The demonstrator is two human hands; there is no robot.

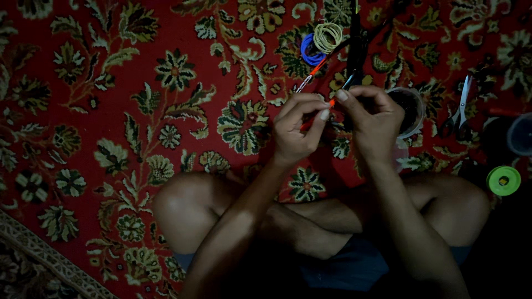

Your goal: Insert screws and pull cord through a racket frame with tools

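Where the two hands meet above the red carpet (111, 83), a small orange piece (331, 102) sits pinched between them. The left hand (296, 130) closes its fingers (323, 114) narrowly on it from one side, and the right hand (377, 119) pinches it from the other. Just beyond the orange piece lie a thin stick (310, 76) and a dark rod (356, 44). Farther beyond rest a blue coil (308, 52) and a pale coil (328, 36), touching. Right of the piece stands a clear cup (409, 111), then scissors (460, 111), and a green spool (503, 180) nearer the knee.
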